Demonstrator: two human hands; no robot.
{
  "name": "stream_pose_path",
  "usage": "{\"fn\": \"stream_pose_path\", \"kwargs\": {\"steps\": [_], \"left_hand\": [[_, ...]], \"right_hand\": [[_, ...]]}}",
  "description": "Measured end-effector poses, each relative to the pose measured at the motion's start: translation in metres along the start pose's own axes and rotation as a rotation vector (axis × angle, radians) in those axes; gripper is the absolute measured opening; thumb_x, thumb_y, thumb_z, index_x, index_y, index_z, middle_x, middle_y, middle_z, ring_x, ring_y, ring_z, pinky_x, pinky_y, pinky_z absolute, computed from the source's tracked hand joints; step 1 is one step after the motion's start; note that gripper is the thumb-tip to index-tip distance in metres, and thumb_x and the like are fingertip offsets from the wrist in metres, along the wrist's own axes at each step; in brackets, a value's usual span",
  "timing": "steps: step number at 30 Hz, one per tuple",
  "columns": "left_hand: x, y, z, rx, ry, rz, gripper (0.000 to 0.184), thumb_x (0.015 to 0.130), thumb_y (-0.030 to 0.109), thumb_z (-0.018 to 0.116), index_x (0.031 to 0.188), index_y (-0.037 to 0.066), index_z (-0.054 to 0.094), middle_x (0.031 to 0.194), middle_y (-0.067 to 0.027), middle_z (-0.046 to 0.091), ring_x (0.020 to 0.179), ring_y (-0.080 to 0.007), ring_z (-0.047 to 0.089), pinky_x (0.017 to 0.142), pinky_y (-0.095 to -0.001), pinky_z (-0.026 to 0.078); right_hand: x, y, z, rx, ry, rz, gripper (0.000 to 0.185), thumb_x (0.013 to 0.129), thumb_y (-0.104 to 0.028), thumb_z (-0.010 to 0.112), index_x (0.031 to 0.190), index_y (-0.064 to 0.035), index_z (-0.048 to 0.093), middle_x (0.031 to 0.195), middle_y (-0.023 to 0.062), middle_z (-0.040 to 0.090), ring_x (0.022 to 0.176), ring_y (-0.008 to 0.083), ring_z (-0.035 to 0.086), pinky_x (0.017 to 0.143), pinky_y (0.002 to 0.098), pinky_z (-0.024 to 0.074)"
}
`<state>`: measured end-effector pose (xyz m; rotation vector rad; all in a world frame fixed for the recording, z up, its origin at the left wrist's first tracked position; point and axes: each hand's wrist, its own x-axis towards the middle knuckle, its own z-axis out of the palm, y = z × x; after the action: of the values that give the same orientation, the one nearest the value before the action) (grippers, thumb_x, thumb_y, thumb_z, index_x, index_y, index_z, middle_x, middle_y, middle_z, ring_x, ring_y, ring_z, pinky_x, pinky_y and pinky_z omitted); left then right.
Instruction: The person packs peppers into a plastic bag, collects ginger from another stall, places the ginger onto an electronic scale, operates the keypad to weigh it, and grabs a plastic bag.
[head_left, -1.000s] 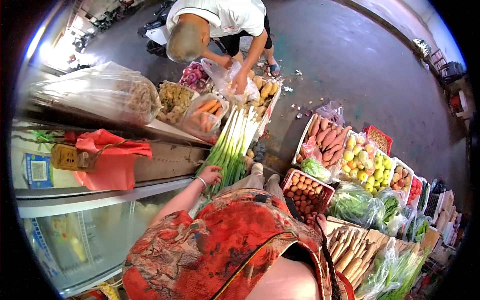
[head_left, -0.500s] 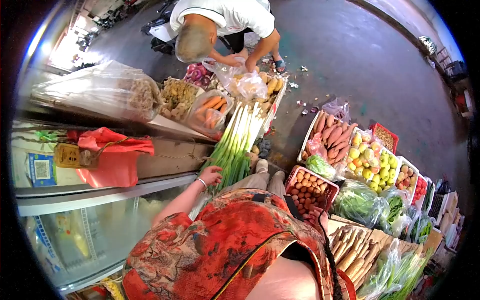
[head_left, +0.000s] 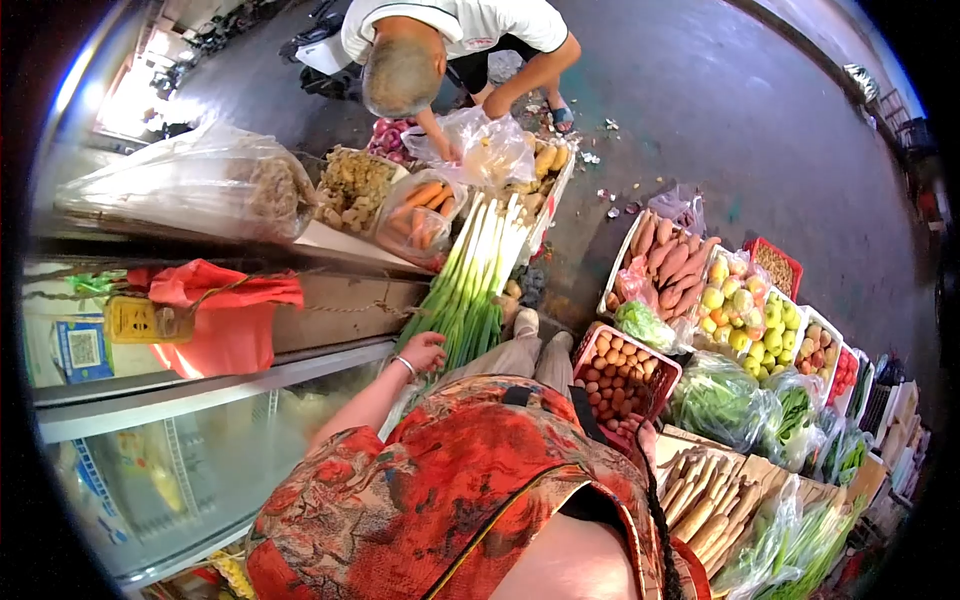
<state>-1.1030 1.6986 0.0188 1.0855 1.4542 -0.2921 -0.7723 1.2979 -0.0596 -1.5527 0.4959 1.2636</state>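
Note:
My left hand (head_left: 424, 352), with a bracelet at its wrist, hovers beside the green leaves of long leeks (head_left: 478, 268). Its fingers are curled in loosely, and nothing shows in them. My right hand (head_left: 637, 436) hangs low at my side by the near edge of a red crate of brown eggs (head_left: 618, 374). Its fingers look slightly bent and apart, with nothing seen in them; part of the hand is hidden by my patterned red clothing (head_left: 440, 465).
Across the leeks a person (head_left: 455, 40) bends over a clear plastic bag (head_left: 485, 150) above potatoes (head_left: 550, 160). Bagged carrots (head_left: 425, 205) and ginger (head_left: 355, 190) lie left. A glass-fronted case (head_left: 220, 450) stands at my left; sweet potatoes (head_left: 670, 262) and apples (head_left: 770, 340) sit right.
The other person has leaned further over, with the hands shifted and spread apart on the clear bag. My own hands have hardly moved.

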Motion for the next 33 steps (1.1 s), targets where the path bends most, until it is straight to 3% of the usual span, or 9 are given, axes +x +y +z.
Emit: {"fn": "stream_pose_path", "kwargs": {"steps": [6,12,19,21,28,30,33], "left_hand": [[0.003,0.011,0.005,0.024,-0.012,0.026,0.045,0.079,0.011,0.059,0.121,0.002,0.047,0.090,-0.0085,0.063,0.069,-0.0135,0.062,0.054,-0.0273,0.048],[0.007,0.019,0.016,0.040,-0.015,0.035,0.045,0.079,0.009,0.058,0.122,0.001,0.046,0.089,-0.0094,0.062,0.066,-0.0135,0.061,0.051,-0.0259,0.046],[0.016,0.011,0.016,0.017,-0.060,0.028,0.044,0.081,0.008,0.057,0.123,0.000,0.045,0.089,-0.0103,0.061,0.067,-0.0147,0.060,0.051,-0.0263,0.047],[0.011,0.013,0.017,0.016,-0.055,0.016,0.044,0.081,0.008,0.056,0.123,0.000,0.045,0.090,-0.0104,0.061,0.067,-0.0149,0.060,0.051,-0.0265,0.047],[0.017,0.008,0.016,0.014,-0.056,0.025,0.043,0.081,0.008,0.056,0.123,0.000,0.045,0.089,-0.0107,0.061,0.068,-0.0147,0.061,0.051,-0.0270,0.047],[0.016,0.012,0.017,0.018,-0.055,0.023,0.044,0.081,0.008,0.056,0.122,0.000,0.045,0.089,-0.0108,0.061,0.068,-0.0148,0.061,0.051,-0.0270,0.046],[0.015,0.016,0.017,-0.003,-0.059,0.024,0.044,0.081,0.008,0.057,0.122,0.000,0.045,0.088,-0.0110,0.061,0.067,-0.0151,0.061,0.050,-0.0269,0.046]], "right_hand": [[0.007,0.019,-0.009,-0.010,-0.007,0.008,0.029,0.086,-0.004,0.045,0.113,0.0037,0.046,0.086,0.0083,0.063,0.055,0.0087,0.050,0.042,0.0190,0.0361],[0.001,0.014,0.000,-0.034,0.021,0.011,0.027,0.089,-0.006,0.038,0.113,0.0035,0.046,0.088,0.0094,0.062,0.061,0.0116,0.055,0.044,0.0209,0.0390],[0.011,0.025,-0.019,-0.001,-0.026,0.066,0.027,0.091,-0.010,0.034,0.114,-0.0021,0.044,0.092,0.0093,0.062,0.066,0.0164,0.057,0.055,0.0266,0.0442],[0.018,0.032,-0.021,-0.125,-0.051,0.003,0.029,0.093,-0.017,0.031,0.115,-0.0047,0.045,0.090,0.0081,0.062,0.068,0.0180,0.057,0.058,0.0290,0.0433],[0.023,0.030,-0.024,-0.090,-0.028,0.084,0.034,0.094,-0.025,0.027,0.114,-0.0043,0.045,0.092,0.0081,0.063,0.070,0.0183,0.058,0.060,0.0297,0.0428],[0.030,0.035,-0.029,-0.115,-0.116,-0.047,0.034,0.094,-0.023,0.027,0.114,-0.0033,0.045,0.092,0.0089,0.064,0.070,0.0178,0.058,0.060,0.0297,0.0428],[0.025,0.025,-0.024,-0.184,-0.083,-0.080,0.034,0.094,-0.023,0.029,0.115,-0.0017,0.044,0.091,0.0105,0.064,0.069,0.0174,0.057,0.059,0.0289,0.0432]]}}
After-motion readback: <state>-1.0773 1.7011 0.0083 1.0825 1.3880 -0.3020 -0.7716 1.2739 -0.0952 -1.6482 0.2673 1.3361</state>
